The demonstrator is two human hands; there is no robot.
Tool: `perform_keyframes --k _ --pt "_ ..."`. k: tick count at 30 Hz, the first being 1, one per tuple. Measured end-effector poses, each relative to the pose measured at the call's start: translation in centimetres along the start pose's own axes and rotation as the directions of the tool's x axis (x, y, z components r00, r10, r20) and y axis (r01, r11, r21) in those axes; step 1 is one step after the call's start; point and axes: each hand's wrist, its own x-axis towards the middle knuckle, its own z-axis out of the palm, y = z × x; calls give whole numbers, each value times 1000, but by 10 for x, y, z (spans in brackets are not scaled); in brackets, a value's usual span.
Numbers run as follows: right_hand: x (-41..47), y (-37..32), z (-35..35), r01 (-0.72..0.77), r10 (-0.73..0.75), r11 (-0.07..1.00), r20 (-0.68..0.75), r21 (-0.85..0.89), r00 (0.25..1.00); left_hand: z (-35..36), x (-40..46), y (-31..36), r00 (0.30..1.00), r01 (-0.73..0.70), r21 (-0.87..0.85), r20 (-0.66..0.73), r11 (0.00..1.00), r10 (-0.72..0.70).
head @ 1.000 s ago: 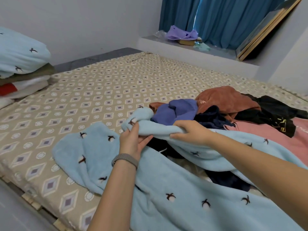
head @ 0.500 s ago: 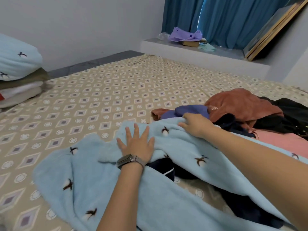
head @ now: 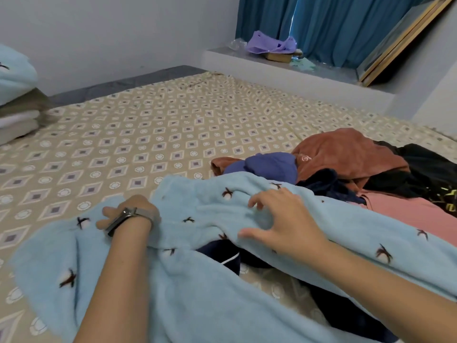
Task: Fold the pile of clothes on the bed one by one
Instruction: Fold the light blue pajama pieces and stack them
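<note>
Up front, left hand [head: 128, 215] flat on blue fleece garment [head: 202, 288], fingers straight, mostly hidden behind watch [head: 123, 219]. Right hand [head: 279, 219] over fold of same garment, fingers loosely curled, thumb out; real pinch or not, cannot tell. Garment's left edge near bed's [head: 148, 134] near side. Unfolded pile [head: 346, 164] touching it at right. Folded stack [head: 17, 105] far left. Wide bare sheet beyond hands.

A fleece garment [head: 197, 280] lies spread across the near part of the bed [head: 148, 134]. Both hands rest on it, the left hand [head: 128, 214] to the left of the right hand [head: 279, 219]. Behind and right lies a pile of clothes [head: 346, 164]. A folded stack [head: 17, 105] sits far left.
</note>
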Motion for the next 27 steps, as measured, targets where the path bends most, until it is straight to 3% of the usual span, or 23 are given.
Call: perform_keyframes --k 2,3,5,7,9,11,13,15,16,17,19,21,22,25,26,27 --pt "-22 -2 6 -2 13 993 94 -122 995 -14 1 -4 991 -128 107 41 986 124" --pt "-28 1 11 -9 21 990 85 -139 996 -20 -1 -3 982 -189 89 -6 978 190" --pt "-31 0 13 -92 96 991 35 -98 995 -30 -8 7 929 -317 -161 -249 935 273" --pt "-28 -2 14 -140 143 986 20 -94 990 -38 -27 22 805 -503 -448 -553 739 213" --pt "-26 -2 16 -152 159 980 51 -131 986 -41 -40 33 770 -552 -639 -637 536 34" --pt "-25 -4 17 -154 168 977 82 -149 982 -32 -36 34 854 -433 -803 -511 408 -100" --pt "-23 -4 19 -160 174 976 88 -148 981 -17 -22 27 977 -137 -957 -174 257 -125" --pt "-21 -3 20 -177 181 978 37 -107 983 -7 -17 22 985 169 -985 170 41 19" --pt "-21 -2 20 -188 188 980 2 -61 982 -2 -14 20 975 219 -976 219 2 46" --pt "-21 -2 20 -190 190 982 -34 -2 981 4 -12 21 973 226 -974 226 0 44" --pt "-24 -6 19 -170 185 976 -100 137 978 22 1 21 985 174 -980 175 99 0" --pt "-31 -14 16 -135 160 962 -86 238 983 40 9 19 993 100 -986 91 130 -73" --pt "-36 -18 16 -110 127 959 -48 261 991 42 2 20 995 62 -992 53 106 -86" --pt "-50 -22 21 -69 32 960 139 271 990 46 -10 28 985 -18 -983 14 -185 -171" --pt "-54 -21 25 -70 16 961 198 268 980 48 -6 30 979 -66 -972 -20 -226 -201" --pt "-56 -19 27 -88 20 960 245 267 969 47 -7 32 974 -104 -973 -58 -204 -220"
